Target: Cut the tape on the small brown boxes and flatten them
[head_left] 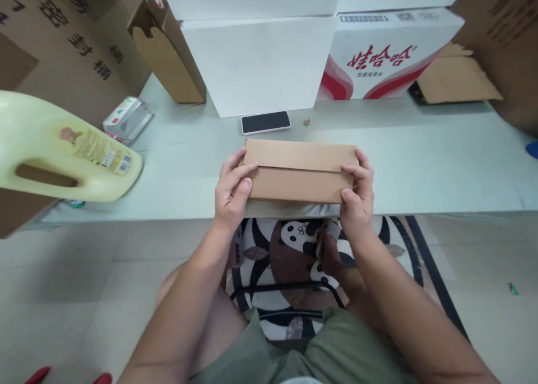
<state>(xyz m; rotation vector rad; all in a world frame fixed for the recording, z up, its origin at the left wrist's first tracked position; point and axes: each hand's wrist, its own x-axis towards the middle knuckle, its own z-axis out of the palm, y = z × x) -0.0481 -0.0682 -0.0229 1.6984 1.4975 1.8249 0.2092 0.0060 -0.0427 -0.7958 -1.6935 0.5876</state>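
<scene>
A small brown cardboard box (300, 183) is held level between my two hands at the front edge of the table. Its top has a lengthwise seam where a flap meets the other part. My left hand (233, 190) grips the left end, thumb on the near side and fingers on top. At the right end, my right hand (358, 190) holds the box in much the same way, fingers wrapped round the corner. The underside of the box is hidden. Just beyond it lies a phone-like flat device (266, 123) with a dark face.
White cartons (264, 64) stand along the back, one with red print (382, 59). On the left are a large yellow jug (71, 148), a clear plastic pack (128, 119) and an upright open cardboard box (168, 59). A flattened cardboard piece (458, 81) lies at the back right.
</scene>
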